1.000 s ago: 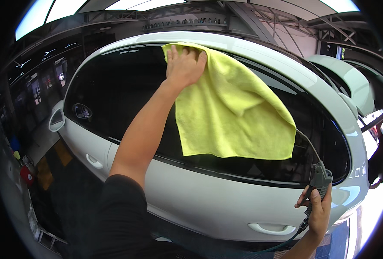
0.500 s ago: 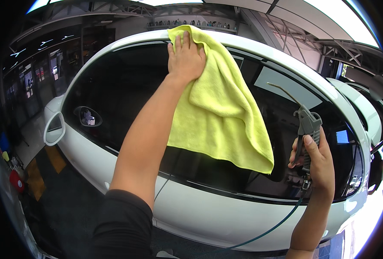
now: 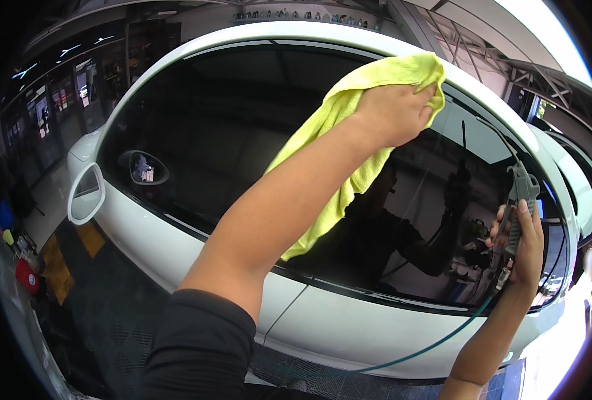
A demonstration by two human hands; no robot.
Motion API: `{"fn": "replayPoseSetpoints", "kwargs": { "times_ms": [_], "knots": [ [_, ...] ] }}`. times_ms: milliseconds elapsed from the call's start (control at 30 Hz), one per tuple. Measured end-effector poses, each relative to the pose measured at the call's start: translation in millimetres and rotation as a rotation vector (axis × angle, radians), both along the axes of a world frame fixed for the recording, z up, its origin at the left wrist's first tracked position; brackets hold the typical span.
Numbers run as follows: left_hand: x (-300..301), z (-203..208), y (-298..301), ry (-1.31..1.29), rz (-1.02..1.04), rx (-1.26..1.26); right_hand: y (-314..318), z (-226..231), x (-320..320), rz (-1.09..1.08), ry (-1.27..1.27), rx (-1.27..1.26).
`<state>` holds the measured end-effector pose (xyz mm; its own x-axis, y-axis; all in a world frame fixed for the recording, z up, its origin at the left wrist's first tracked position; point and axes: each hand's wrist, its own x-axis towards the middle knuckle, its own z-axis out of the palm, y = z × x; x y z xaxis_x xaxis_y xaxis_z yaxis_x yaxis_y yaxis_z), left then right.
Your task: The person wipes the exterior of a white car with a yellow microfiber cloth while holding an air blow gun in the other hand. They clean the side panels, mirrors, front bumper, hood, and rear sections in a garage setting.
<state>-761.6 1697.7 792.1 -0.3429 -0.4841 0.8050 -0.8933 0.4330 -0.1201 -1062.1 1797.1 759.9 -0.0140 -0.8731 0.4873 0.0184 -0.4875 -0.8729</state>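
My left hand presses a yellow-green microfiber towel against the upper edge of a white car's dark side window. Its fingers bend into the cloth near the roof line, and the towel hangs down the glass, partly behind my forearm. In my right hand is a grey air blow gun, held upright by the handle. The gun's thin bent nozzle points up and left, close to the rear window. A teal air hose runs from its base down to the left.
The side mirror sticks out at the left. An open panel of the car stands at the far right. Bottles line a wall shelf at the back. Dark floor tiles with yellow ones lie beside the car.
My left hand has swept right along the top of the window, dragging and bunching the towel. My right hand has shifted right and slightly up with the blow gun.
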Motion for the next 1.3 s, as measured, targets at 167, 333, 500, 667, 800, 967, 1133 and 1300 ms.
{"fn": "replayPoseSetpoints", "kwargs": {
  "times_ms": [167, 333, 500, 667, 800, 967, 1133, 1300],
  "knots": [
    [125, -10, 16, 0.119, 0.063, -0.014, 39, -7, 74, 0.084, -0.004, -0.049],
    [283, -17, 41, 0.170, 0.232, 0.033, 37, -10, 192, 0.232, -0.017, -0.006],
    [461, -70, 69, 0.380, 0.391, -0.009, 47, -15, 356, 0.316, 0.046, 0.052],
    [648, -185, 99, 0.781, 0.740, -0.181, 51, -10, 505, 0.520, 0.251, 0.144],
    [672, -276, 129, 0.650, 0.884, -0.355, 62, -19, 610, 0.743, 0.462, 0.202],
    [640, -286, 207, 0.342, 0.715, -0.131, 74, -46, 668, 0.855, 0.504, 0.285],
    [636, -162, 253, -0.323, 0.739, -0.392, 85, -79, 667, 0.915, 0.272, 0.265],
    [651, -244, 299, -1.203, 1.255, 0.638, 111, -129, 649, 0.979, 0.191, 0.330]
  ]
}}
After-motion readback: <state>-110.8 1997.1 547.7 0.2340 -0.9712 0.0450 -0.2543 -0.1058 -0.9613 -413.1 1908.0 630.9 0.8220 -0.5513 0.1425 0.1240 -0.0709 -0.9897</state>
